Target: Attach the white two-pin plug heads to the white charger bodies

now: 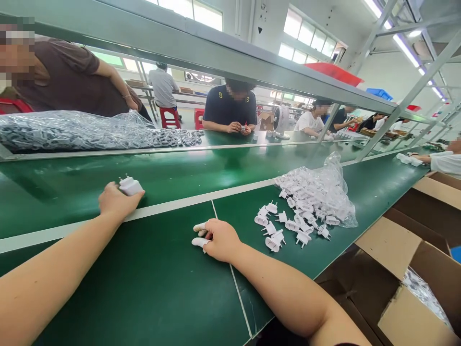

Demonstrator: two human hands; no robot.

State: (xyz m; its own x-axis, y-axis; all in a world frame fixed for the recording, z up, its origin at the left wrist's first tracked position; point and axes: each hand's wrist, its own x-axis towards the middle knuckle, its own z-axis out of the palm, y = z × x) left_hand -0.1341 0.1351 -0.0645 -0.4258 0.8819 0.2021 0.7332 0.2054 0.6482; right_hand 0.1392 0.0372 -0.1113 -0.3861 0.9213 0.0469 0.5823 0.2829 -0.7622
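Note:
My left hand [117, 201] reaches forward over the green conveyor belt [151, 288] and is closed on a white plug adapter [129, 186] at the white stripe. My right hand [217, 239] rests on the belt with its fingers curled, white finger cots on two fingertips; nothing shows in it. To its right lie several loose white plug parts [279, 230], spilling from a clear plastic bag [317, 192] of the same parts.
Open cardboard boxes [414, 259] stand at the right edge of the belt. A long bag of grey parts [79, 130] lies on the far side. Other people sit across the line, one near a small fan [281, 121]. A metal shelf frame runs overhead.

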